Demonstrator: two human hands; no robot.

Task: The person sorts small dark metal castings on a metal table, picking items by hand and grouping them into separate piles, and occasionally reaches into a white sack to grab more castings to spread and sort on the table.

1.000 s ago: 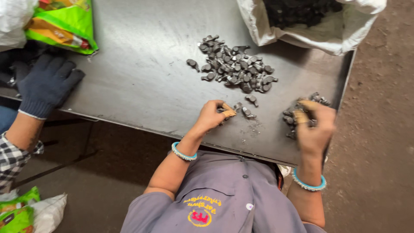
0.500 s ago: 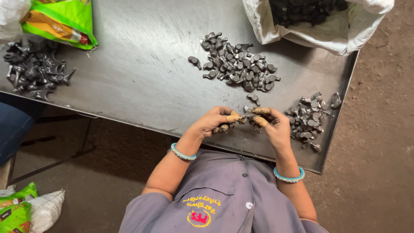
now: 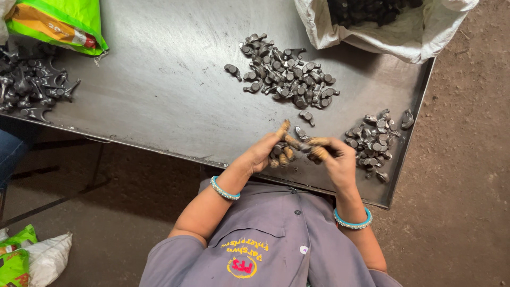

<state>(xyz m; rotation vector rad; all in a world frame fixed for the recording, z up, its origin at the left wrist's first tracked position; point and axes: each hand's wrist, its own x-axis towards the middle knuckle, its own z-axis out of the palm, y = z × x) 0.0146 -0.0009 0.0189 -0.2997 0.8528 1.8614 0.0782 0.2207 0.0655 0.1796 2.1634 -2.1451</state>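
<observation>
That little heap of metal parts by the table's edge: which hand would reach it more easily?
The right hand, probably. It sits right beside the small heap near the table corner, while the left hand is on the far side of it. Both hands meet over a small part.

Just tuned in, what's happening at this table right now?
A person in a grey shirt holds both hands together over the near edge of the metal table, the left hand and right hand working small dark metal parts between taped fingertips. A big pile of the same parts lies ahead, a smaller pile by the right hand, and an open white sack beyond.
</observation>
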